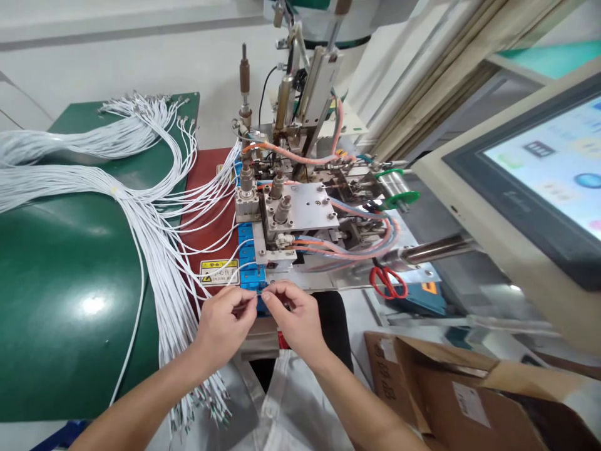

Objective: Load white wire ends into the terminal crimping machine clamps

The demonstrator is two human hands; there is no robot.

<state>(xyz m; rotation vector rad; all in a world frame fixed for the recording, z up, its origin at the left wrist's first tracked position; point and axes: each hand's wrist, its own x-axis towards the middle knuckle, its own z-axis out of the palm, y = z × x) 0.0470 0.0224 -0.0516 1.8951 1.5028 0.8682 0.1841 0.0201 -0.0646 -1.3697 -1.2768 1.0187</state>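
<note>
My left hand (224, 321) is closed in a pinch at the near end of a row of blue fixture blocks (252, 275). A white cable (200, 289) from the large bundle leads into that hand, its tip hidden by the fingers. Facing it closely, my right hand (297, 316) also pinches thumb against forefinger over the same blue block; whatever lies between them is too small to make out. Other white cables (225, 216) run across to blocks farther along the row, beside a metal machine (303, 207) with pneumatic tubes.
The cable bundle (159, 300) spreads over a green tabletop (70, 282) and hangs off its front. A warning label (219, 273) lies on the red plate (201, 241). Right are a wire spool (397, 188), red-handled scissors (389, 283), a touchscreen (539, 169) and a cardboard box (451, 394).
</note>
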